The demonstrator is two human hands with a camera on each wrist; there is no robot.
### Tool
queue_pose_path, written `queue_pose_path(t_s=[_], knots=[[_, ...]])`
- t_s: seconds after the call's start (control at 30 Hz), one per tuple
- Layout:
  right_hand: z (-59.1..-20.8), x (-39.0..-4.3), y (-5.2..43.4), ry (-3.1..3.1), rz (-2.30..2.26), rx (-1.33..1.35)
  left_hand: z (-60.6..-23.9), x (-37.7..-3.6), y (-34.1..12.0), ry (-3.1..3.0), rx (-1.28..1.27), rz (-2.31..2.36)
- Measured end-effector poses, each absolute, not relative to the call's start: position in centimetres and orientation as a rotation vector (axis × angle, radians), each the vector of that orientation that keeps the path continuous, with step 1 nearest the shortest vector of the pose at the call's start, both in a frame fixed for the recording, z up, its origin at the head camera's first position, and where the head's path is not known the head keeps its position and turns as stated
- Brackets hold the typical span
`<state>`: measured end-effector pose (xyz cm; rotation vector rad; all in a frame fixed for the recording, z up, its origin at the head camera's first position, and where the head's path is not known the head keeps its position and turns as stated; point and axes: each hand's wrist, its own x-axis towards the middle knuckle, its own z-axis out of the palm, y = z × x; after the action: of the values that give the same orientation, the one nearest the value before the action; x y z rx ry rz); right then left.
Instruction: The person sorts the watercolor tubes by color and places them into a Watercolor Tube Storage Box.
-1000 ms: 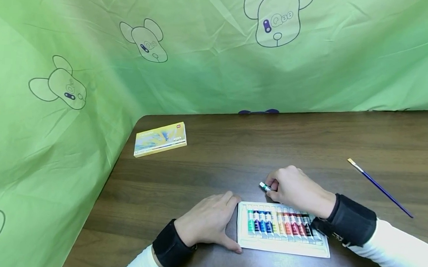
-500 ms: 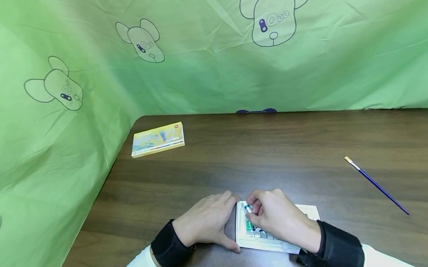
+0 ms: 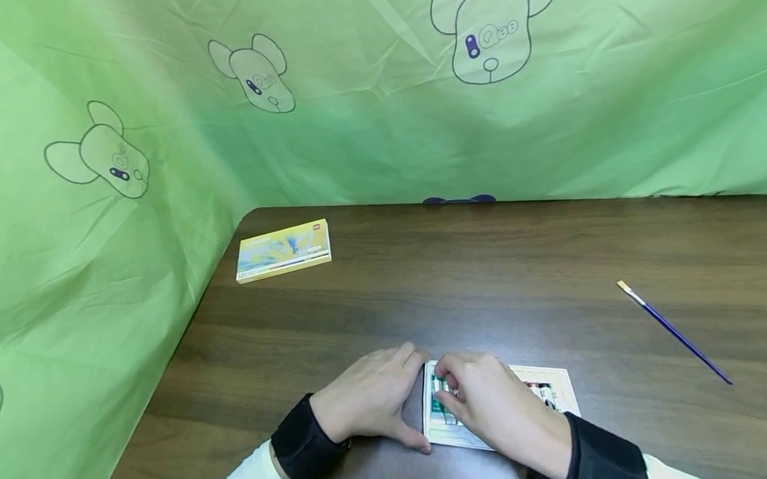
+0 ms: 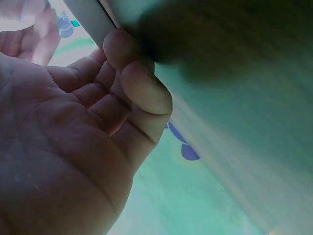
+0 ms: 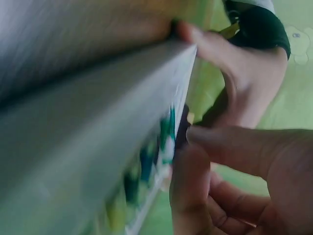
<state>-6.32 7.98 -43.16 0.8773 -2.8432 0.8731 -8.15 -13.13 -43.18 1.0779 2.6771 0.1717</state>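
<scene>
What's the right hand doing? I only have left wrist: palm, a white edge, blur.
Observer: In the head view the right hand lies over the left end of the paint tray, fingers curled at a green tube.
Operator: Left hand?
Observer: The left hand rests on the table, fingertips against the tray's left edge.
Operator: Anything else out there?
Observer: A yellow box lies far left and a blue brush far right, both untouched.

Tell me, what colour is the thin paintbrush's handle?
Dark blue, on the thin paintbrush; clearest in the head view.
</scene>
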Motion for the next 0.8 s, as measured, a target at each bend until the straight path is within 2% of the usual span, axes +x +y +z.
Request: queue_pose_path(t_s=[0.2,0.8], knots=[[-43.2,-5.6,8.7,-2.8,0.513,0.978,-43.1,-8.2,-13.0,2.671,1.07,0.182],[-42.7,-5.4,7.5,-2.841,0.296,1.032,-43.2,-8.1,-13.1,2.694,1.096,0.174]])
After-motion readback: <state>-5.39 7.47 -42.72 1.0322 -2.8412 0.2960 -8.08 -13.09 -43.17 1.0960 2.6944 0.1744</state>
